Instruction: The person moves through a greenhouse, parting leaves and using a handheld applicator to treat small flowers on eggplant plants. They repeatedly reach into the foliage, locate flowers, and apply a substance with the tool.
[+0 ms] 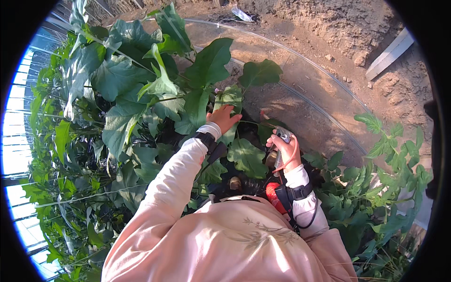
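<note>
My left hand (224, 119) lies with fingers apart on a broad green leaf (230, 97) of what looks like an eggplant plant. A small purple flower (217, 91) shows just above it. To the right, my right hand (286, 148) is closed around a clear plastic device or bottle (279, 160), whose details cannot be made out. A pinkish tube (295, 149) loops over that hand from the clear item. Beneath my right wrist is a red object (275, 197), partly hidden by the sleeve. A large lobed leaf (248, 158) hangs between the two hands.
Dense leafy plants (119, 77) with strings fill the left. Tomato-like plants (398, 155) stand at the right. Thin pipes or hoses (317, 105) curve across the soil ahead. A pale post (389, 54) leans by the earthen bank, and a plastic scrap (242, 14) lies at the top.
</note>
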Tool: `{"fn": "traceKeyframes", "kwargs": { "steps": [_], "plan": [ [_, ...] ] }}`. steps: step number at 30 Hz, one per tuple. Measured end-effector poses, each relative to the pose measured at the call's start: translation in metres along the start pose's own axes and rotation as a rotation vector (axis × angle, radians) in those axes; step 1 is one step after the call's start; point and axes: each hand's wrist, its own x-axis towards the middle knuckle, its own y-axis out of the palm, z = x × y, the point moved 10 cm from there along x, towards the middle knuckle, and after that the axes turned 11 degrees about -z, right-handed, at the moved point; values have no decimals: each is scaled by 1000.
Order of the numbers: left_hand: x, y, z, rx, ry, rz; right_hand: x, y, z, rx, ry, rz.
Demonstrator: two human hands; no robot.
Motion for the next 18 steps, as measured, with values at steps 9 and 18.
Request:
{"fn": "traceKeyframes", "kwargs": {
  "steps": [9, 18],
  "plan": [
    [16, 53, 29, -272, -250, -39, 109, 77, -2, -2, 29, 271],
    [57, 27, 169, -265, -417, -309, 193, 56, -11, -112, -28, 205]
  ]
}}
